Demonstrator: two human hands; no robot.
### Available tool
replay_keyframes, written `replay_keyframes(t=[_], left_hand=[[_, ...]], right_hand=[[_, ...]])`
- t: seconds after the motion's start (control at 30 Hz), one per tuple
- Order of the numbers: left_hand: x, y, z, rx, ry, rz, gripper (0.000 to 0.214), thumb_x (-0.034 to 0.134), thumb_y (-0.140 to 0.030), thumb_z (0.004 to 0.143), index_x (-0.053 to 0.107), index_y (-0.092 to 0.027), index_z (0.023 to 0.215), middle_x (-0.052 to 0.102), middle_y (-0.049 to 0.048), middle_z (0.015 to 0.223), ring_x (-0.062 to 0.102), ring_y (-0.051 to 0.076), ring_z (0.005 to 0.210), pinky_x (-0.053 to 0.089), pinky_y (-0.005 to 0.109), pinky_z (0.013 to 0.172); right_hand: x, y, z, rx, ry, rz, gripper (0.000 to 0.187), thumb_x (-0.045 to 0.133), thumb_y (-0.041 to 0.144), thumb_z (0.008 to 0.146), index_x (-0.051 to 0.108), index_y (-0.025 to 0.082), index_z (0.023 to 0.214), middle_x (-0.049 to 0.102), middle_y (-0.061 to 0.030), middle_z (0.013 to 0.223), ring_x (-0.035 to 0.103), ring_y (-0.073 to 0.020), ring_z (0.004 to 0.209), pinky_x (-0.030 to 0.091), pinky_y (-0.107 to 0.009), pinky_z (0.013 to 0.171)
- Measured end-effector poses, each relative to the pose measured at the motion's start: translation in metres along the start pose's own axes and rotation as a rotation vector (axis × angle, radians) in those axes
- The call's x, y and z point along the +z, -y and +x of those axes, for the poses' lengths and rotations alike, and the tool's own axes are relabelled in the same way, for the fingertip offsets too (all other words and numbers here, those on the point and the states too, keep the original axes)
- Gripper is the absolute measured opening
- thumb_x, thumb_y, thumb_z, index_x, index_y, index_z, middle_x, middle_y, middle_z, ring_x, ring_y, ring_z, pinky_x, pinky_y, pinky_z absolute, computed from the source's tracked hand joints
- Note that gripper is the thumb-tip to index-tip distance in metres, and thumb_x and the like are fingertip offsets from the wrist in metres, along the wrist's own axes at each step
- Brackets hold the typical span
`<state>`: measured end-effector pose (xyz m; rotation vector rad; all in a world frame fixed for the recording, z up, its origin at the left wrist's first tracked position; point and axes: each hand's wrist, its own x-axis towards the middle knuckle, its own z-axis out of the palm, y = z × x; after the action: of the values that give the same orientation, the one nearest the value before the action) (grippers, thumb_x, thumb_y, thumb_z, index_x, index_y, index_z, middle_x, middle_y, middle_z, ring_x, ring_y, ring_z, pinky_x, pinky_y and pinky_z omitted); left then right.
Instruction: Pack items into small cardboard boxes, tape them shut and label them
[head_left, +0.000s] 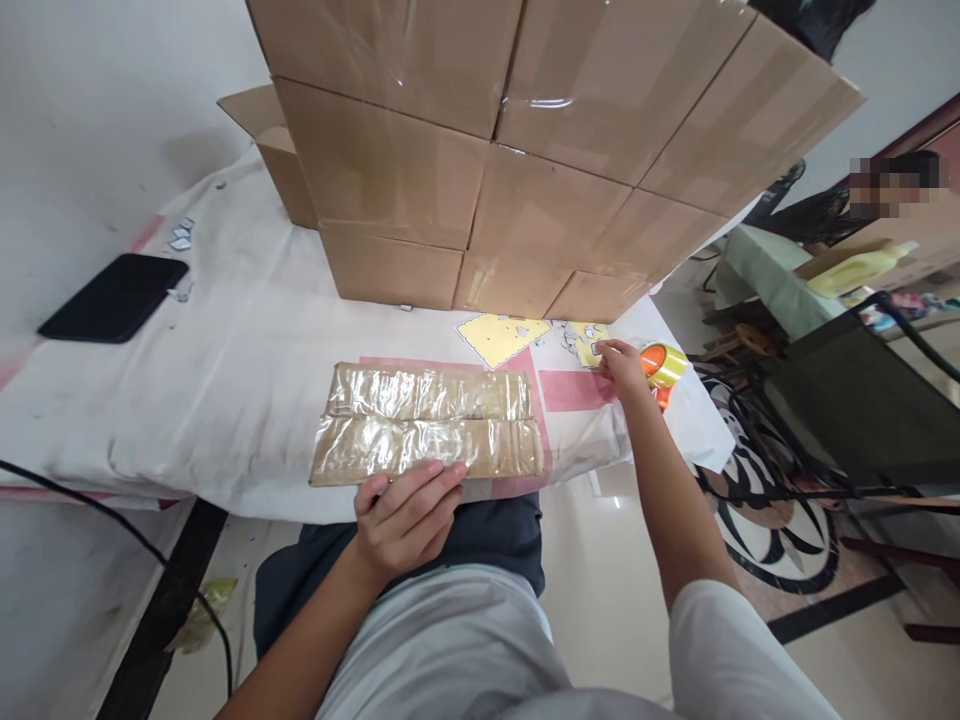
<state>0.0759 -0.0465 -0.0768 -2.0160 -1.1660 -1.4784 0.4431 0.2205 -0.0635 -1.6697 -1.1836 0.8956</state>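
A flat piece of cardboard point(427, 445), covered in shiny clear tape, is held at its near edge by my left hand point(409, 515), with the fingers over the top. It tilts above the front of the table. Out to the right, my right hand point(621, 365) is closed, its fingertips pinched together over the yellow printed patch on the cloth. A small pale bit point(597, 348) shows at those fingertips; what exactly they grip is too small to make out. Beside that hand lies a roll of tape point(667, 366) with an orange core.
Stacked, taped cardboard boxes point(559, 200) rise at the back of the table. A black tablet-like slab point(112, 298) lies at left on the white cloth point(247, 400). A black cable point(112, 520) hangs at lower left. A dark chair point(862, 390) and another person stand at right.
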Motion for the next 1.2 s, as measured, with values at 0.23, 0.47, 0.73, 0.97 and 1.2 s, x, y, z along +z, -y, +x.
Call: replay_keyframes(t=[0.23, 0.47, 0.73, 0.97, 1.2], left_hand=[[0.001, 0.000, -0.001, 0.006, 0.001, 0.023, 0.019, 0.059, -0.015, 0.094, 0.076, -0.024, 0.090, 0.082, 0.0012, 0.093, 0.070, 0.014, 0.101, 0.017, 0.033, 0.128], [0.001, 0.004, -0.001, 0.021, 0.008, 0.058, 0.018, 0.063, -0.013, 0.091, 0.076, -0.025, 0.091, 0.082, -0.0003, 0.092, 0.071, 0.015, 0.096, 0.020, 0.034, 0.126], [0.002, 0.009, -0.005, 0.042, 0.002, 0.102, 0.018, 0.066, -0.013, 0.087, 0.077, -0.027, 0.090, 0.079, 0.0003, 0.090, 0.067, 0.017, 0.095, 0.021, 0.035, 0.121], [0.007, 0.012, -0.006, 0.078, -0.011, 0.171, 0.018, 0.073, -0.013, 0.080, 0.076, -0.030, 0.086, 0.076, 0.0020, 0.091, 0.063, 0.021, 0.097, 0.024, 0.044, 0.117], [0.013, 0.014, -0.005, 0.099, -0.049, 0.184, 0.014, 0.071, -0.015, 0.079, 0.073, -0.028, 0.080, 0.074, 0.0039, 0.094, 0.061, 0.022, 0.101, 0.029, 0.048, 0.115]], right_hand=[[0.009, -0.009, 0.006, -0.002, -0.130, 0.046, 0.025, 0.079, 0.030, 0.059, 0.063, 0.017, 0.074, 0.054, 0.0045, 0.057, 0.048, -0.0092, 0.053, 0.039, -0.021, 0.047], [0.016, 0.013, -0.044, -0.008, -0.060, 0.304, 0.047, 0.083, 0.031, 0.057, 0.068, 0.020, 0.100, 0.067, 0.0024, 0.071, 0.049, -0.0069, 0.053, 0.035, -0.018, 0.046], [0.072, 0.014, -0.177, 0.185, 0.290, 0.738, 0.035, 0.089, 0.039, 0.061, 0.063, 0.021, 0.074, 0.053, 0.0049, 0.059, 0.045, -0.0073, 0.052, 0.025, -0.018, 0.044], [0.064, 0.002, -0.103, -0.074, -0.097, 0.411, 0.024, 0.075, 0.032, 0.074, 0.064, 0.021, 0.093, 0.062, 0.0032, 0.068, 0.049, -0.0106, 0.056, 0.038, -0.022, 0.051], [0.018, -0.001, 0.023, -0.091, -0.376, -0.470, 0.006, 0.062, 0.016, 0.085, 0.063, 0.018, 0.080, 0.064, -0.0133, 0.105, 0.061, -0.0275, 0.095, 0.049, -0.044, 0.090]])
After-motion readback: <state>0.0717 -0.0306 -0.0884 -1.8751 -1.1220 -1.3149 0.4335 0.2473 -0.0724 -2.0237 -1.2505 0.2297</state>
